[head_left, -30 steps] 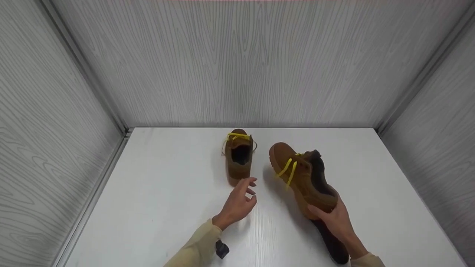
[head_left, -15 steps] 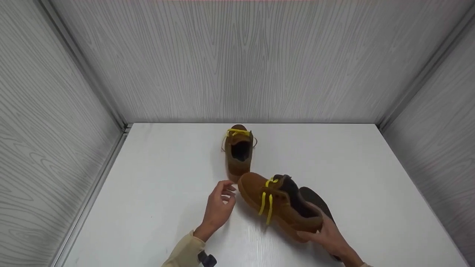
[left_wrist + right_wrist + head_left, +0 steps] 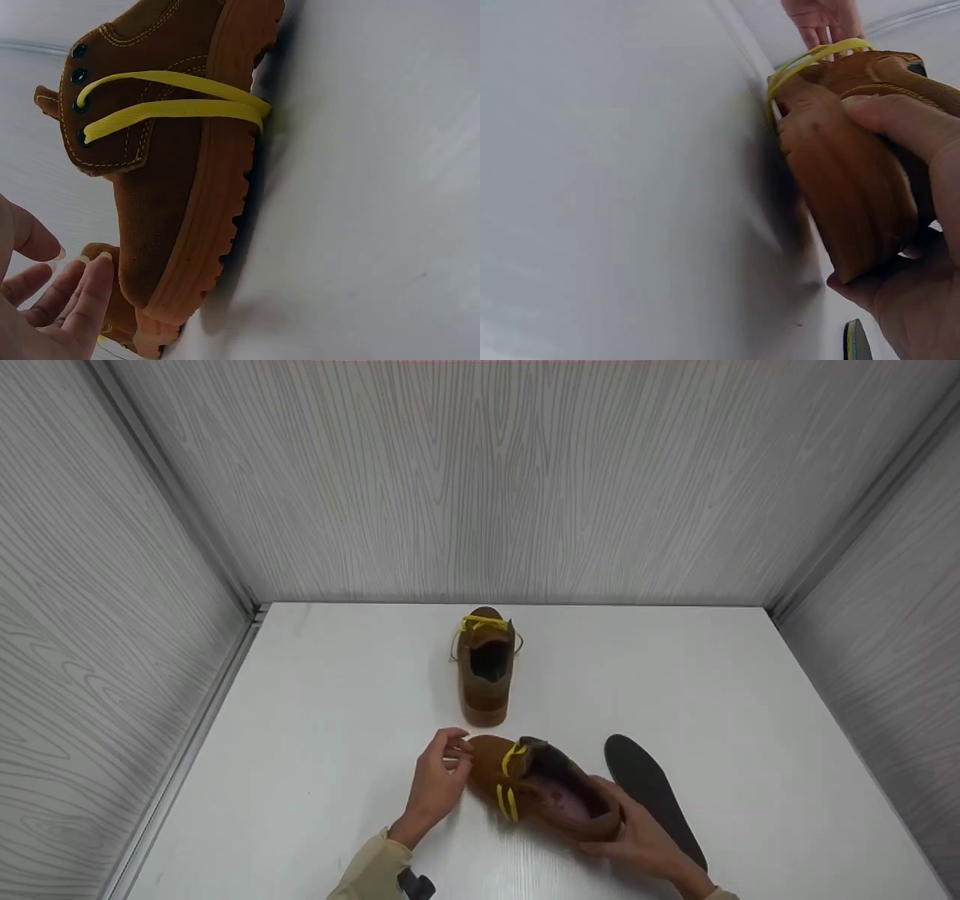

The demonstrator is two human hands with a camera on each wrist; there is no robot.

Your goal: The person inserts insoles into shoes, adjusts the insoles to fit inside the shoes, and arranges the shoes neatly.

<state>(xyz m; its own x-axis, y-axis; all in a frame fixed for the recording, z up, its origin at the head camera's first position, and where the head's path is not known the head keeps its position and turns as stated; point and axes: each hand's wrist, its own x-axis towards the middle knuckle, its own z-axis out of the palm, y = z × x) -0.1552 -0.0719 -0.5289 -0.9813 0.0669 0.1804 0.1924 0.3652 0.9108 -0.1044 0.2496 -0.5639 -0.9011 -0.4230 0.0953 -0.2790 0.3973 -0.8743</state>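
Observation:
My right hand grips the heel of a brown lace-up shoe, thumb on one side and fingers round the other. The shoe's toe points left, and its opening shows a pinkish inside. Yellow laces hang down its side in the left wrist view. Beside the toe, my left hand has loosely bent fingers with nothing between them; whether they touch the shoe is unclear. A matching shoe stands upright behind, toe toward the back wall. To the right of my right hand lies a dark insole.
The white tabletop is bounded by a grey wood-grain back wall and side walls. A small black device is strapped at the left sleeve.
My right hand has brought the shoe leftward and turned its toe left, toward my left hand. The insole, earlier partly hidden, now lies in view. My left hand has moved slightly left.

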